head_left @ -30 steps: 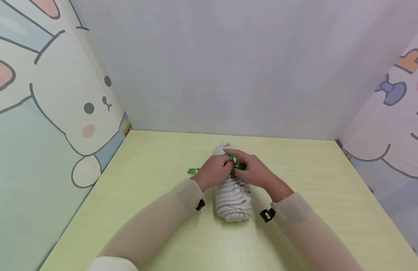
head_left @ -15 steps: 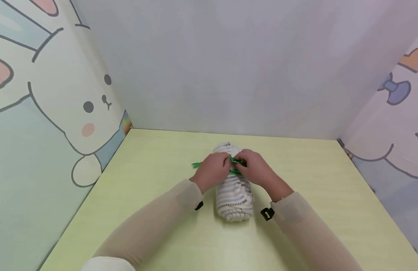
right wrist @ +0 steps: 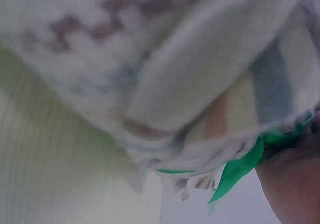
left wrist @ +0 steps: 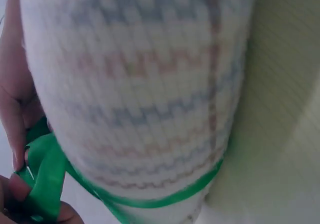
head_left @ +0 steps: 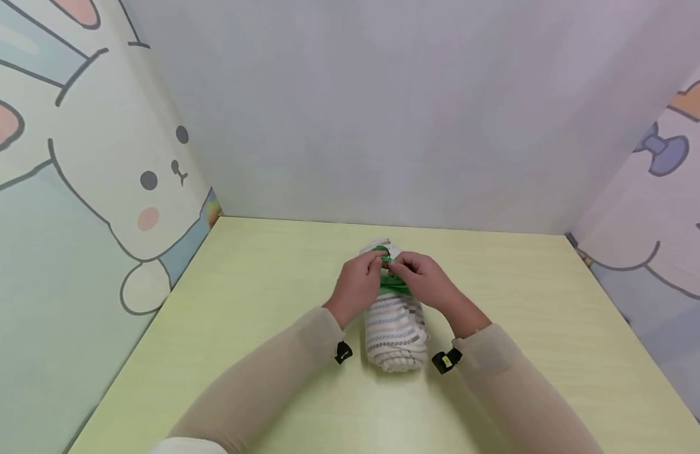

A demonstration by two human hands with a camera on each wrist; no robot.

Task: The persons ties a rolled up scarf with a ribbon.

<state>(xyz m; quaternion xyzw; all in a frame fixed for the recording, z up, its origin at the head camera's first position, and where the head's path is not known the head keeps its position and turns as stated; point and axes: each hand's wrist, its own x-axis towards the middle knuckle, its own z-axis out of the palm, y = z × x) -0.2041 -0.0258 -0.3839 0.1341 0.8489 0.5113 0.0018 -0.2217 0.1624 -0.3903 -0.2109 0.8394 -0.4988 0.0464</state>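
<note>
A rolled striped cloth [head_left: 396, 337], white with blue and brownish bands, lies lengthwise on the table. Around its far half runs a green ribbon [head_left: 394, 285]. My left hand [head_left: 357, 287] pinches the ribbon above the roll; in the left wrist view, a green ribbon loop [left wrist: 46, 176] shows among the fingertips. Close beside it, my right hand [head_left: 432, 284] pinches another part of the ribbon with thumb and fingers. One ribbon end [right wrist: 237, 176] hangs near that hand in the right wrist view. The knot area is mostly hidden by the fingers.
The pale yellow-green table [head_left: 259, 271] extends on both sides of the roll. A plain light wall [head_left: 384, 126] rises behind it, with cartoon-printed panels [head_left: 100, 208] at the sides. Small black devices [head_left: 447, 360] sit at both wrists.
The ribbon tail that stuck out left of my left hand is out of sight there now. Both hands have shifted slightly, and the ribbon around the roll shows more clearly beneath them.
</note>
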